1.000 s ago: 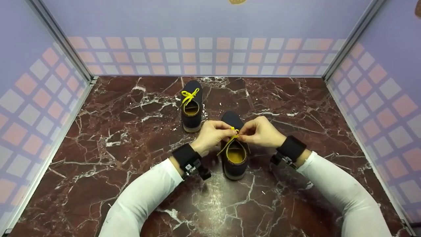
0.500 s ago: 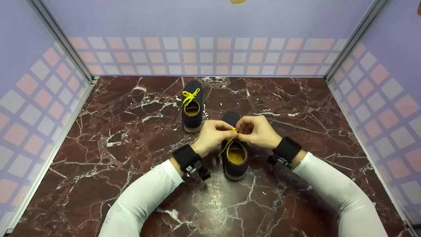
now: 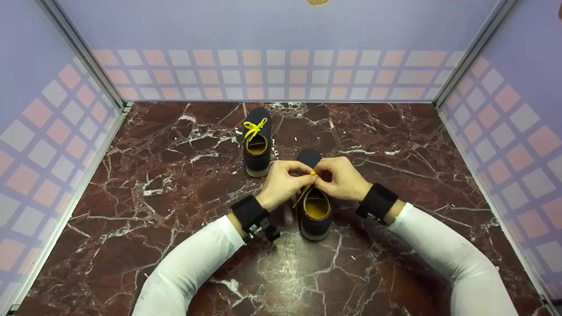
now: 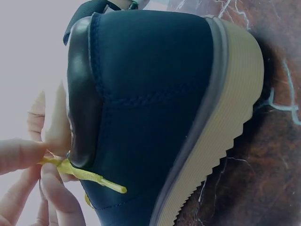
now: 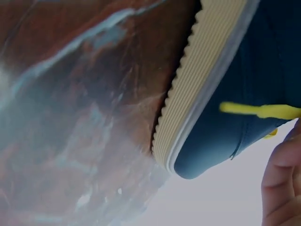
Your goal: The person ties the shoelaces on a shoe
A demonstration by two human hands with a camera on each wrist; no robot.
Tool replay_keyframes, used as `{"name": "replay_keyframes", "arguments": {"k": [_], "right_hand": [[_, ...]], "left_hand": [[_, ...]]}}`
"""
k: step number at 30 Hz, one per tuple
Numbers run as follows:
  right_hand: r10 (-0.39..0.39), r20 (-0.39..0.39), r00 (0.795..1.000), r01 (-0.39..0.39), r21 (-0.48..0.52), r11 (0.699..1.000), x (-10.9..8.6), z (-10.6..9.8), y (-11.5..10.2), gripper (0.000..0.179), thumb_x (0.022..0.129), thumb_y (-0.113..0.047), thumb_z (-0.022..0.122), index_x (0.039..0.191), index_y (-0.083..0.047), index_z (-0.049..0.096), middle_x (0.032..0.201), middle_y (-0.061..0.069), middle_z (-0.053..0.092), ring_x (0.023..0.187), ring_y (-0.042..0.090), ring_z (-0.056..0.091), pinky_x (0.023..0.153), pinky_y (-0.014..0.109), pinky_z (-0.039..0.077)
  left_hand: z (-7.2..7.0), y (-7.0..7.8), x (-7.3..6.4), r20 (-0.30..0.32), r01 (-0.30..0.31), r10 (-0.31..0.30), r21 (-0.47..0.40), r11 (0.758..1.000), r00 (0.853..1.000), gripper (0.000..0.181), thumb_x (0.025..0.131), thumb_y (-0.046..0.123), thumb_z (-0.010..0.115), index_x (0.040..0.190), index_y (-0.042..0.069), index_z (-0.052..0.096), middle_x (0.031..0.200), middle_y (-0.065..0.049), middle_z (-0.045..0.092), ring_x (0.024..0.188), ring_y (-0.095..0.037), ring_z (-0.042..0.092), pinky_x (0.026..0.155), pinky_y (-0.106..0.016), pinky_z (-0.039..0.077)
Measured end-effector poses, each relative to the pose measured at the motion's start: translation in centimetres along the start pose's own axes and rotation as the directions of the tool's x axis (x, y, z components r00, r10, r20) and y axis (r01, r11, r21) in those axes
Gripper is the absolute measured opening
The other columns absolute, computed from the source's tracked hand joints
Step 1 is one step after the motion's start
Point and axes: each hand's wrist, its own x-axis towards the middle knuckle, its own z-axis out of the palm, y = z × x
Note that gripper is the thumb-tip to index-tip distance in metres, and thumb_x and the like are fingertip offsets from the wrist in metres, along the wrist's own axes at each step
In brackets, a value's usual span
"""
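A dark shoe [image 3: 315, 229] with a yellow lining stands on the table, toe pointing away from me. Above its tongue, my left hand [image 3: 277, 183] pinches the yellow shoelace [image 4: 101, 179] between thumb and forefinger. My right hand [image 3: 344, 179] meets it from the other side, thumb and forefinger pinching the same lace. Fingertips of both hands almost touch and hide most of the knot area. One loose lace end hangs along each side of the shoe; the right wrist view shows the right-hand lace end [image 5: 256, 110] against the dark upper.
A matching dark shoe [image 3: 257, 162] stands farther back to the left, its yellow lace tied in a bow [image 3: 254, 128]. Both shoes are on a brown marbled table [image 3: 175, 245]. Lilac walls with a checked band [image 3: 263, 74] enclose the back and sides.
My right hand has shifted slightly left, closer to the left hand, and its fingertips have come together on the lace. The yellow loop showing earlier has shrunk to a small bit between the fingers.
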Motion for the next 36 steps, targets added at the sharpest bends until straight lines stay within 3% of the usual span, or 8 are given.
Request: {"name": "replay_keyframes", "arguments": {"k": [4,8,10,15,17,27,31,36], "right_hand": [[0.124,0.077,0.989,-0.136,0.186,0.973,0.0,-0.3,0.2,0.005,0.090,0.000,0.077,0.093,-0.002,0.080,0.077,0.005,0.073,0.063,0.010,0.062,0.060,0.017,0.046],[0.224,0.212,0.951,-0.291,0.384,0.876,0.1,-0.7,0.3,0.004,0.093,0.002,0.073,0.095,0.005,0.076,0.076,-0.005,0.067,0.060,0.000,0.054,0.056,0.015,0.043],[0.267,0.289,0.919,-0.380,0.478,0.792,0.0,-0.9,0.4,0.006,0.096,0.002,0.067,0.096,0.004,0.073,0.072,-0.008,0.064,0.056,0.000,0.051,0.052,0.016,0.041],[0.362,0.470,0.805,-0.593,0.630,0.501,0.0,-1.6,0.2,0.019,0.104,-0.007,0.052,0.094,-0.008,0.068,0.064,-0.007,0.055,0.050,0.005,0.046,0.046,0.021,0.037],[0.375,0.523,0.765,-0.643,0.632,0.432,0.2,-1.8,0.2,0.020,0.106,-0.010,0.053,0.093,-0.010,0.067,0.066,-0.006,0.054,0.051,0.006,0.047,0.046,0.022,0.035],[0.342,0.639,0.689,-0.724,0.595,0.349,0.4,-2.6,0.7,0.016,0.109,-0.008,0.062,0.099,-0.012,0.075,0.071,-0.006,0.063,0.052,0.004,0.055,0.047,0.019,0.041],[0.316,0.657,0.684,-0.729,0.608,0.314,0.3,-2.6,1.0,0.018,0.110,-0.006,0.064,0.099,-0.012,0.078,0.070,-0.006,0.066,0.052,0.003,0.058,0.048,0.017,0.045],[0.285,0.664,0.691,-0.722,0.608,0.332,0.1,-2.6,1.5,0.019,0.111,-0.005,0.065,0.100,-0.012,0.078,0.072,-0.005,0.068,0.055,0.003,0.060,0.050,0.015,0.049]], "left_hand": [[0.0,-0.2,0.0,0.009,0.027,-0.026,-0.045,0.999,1.000,0.011,0.093,0.009,0.085,0.101,0.001,0.086,0.084,-0.006,0.083,0.058,-0.009,0.068,0.054,-0.026,0.058],[0.1,-0.2,-0.1,0.009,0.016,-0.015,-0.040,0.999,1.000,0.011,0.092,0.007,0.085,0.099,-0.001,0.085,0.085,-0.005,0.083,0.059,-0.007,0.068,0.057,-0.024,0.059],[0.2,-0.2,-0.1,0.009,-0.001,0.001,-0.028,1.000,1.000,0.011,0.091,0.007,0.085,0.097,-0.002,0.084,0.084,-0.005,0.083,0.060,-0.006,0.067,0.058,-0.022,0.059],[0.3,-0.1,-0.3,-0.001,-0.062,0.062,0.070,0.996,0.998,0.008,0.090,0.008,0.084,0.094,0.001,0.084,0.084,-0.009,0.083,0.064,-0.003,0.066,0.062,-0.018,0.056],[0.3,-0.1,-0.3,-0.003,-0.084,0.085,0.119,0.989,0.996,0.007,0.089,0.007,0.084,0.094,0.003,0.085,0.086,-0.010,0.083,0.068,-0.002,0.066,0.066,-0.017,0.054],[0.7,-0.5,-0.5,-0.021,-0.212,0.229,0.300,0.930,0.973,0.004,0.085,0.008,0.083,0.089,0.009,0.083,0.091,-0.008,0.083,0.081,-0.015,0.075,0.077,-0.030,0.063],[0.9,-0.6,-0.7,-0.013,-0.276,0.297,0.336,0.901,0.955,0.004,0.085,0.005,0.084,0.086,0.008,0.082,0.090,-0.009,0.080,0.082,-0.019,0.075,0.077,-0.038,0.066],[0.9,-0.7,-0.7,0.019,-0.336,0.351,0.341,0.878,0.936,0.004,0.085,0.002,0.083,0.086,0.005,0.081,0.091,-0.010,0.079,0.083,-0.018,0.074,0.076,-0.037,0.066]]}}
